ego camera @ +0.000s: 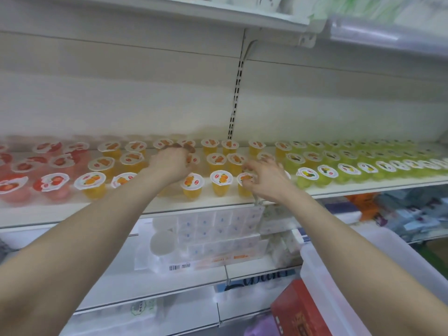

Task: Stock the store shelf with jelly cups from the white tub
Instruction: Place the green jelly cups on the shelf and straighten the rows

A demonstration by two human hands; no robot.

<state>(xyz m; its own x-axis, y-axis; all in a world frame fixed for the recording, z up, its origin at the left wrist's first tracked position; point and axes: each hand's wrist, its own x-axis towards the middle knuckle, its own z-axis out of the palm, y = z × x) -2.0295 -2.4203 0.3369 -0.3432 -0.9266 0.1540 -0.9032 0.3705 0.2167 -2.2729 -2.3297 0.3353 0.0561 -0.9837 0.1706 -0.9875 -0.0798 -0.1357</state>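
Jelly cups [220,182] orange, translucent, with white printed foil lids

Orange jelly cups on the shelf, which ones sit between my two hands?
In the head view, two front-row orange jelly cups stand between the left hand and right hand.

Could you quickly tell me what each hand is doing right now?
Left hand: among the orange jelly cups; grip cannot be told.
Right hand: fingers curled, grip unclear.
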